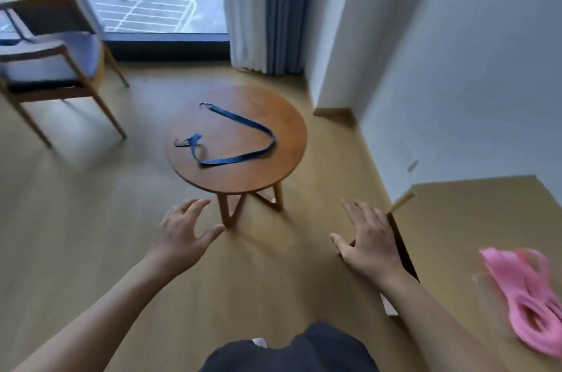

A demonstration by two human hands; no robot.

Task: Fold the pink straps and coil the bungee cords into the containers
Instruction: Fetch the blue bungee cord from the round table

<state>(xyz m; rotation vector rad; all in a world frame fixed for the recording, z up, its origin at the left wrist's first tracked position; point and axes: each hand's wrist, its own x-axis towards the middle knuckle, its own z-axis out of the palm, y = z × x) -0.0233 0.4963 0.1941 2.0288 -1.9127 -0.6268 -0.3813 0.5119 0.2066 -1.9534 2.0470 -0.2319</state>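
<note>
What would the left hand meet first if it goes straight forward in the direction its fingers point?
Probably the round table: the left hand, open and empty, points up toward its near leg and edge. Depth is unclear.

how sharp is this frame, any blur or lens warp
Head view: motion blur smears the pink straps and softens both the left hand and right hand; the blue bungee cord reads fairly clearly; wide-angle distortion bends the walls and the window frame.
</note>
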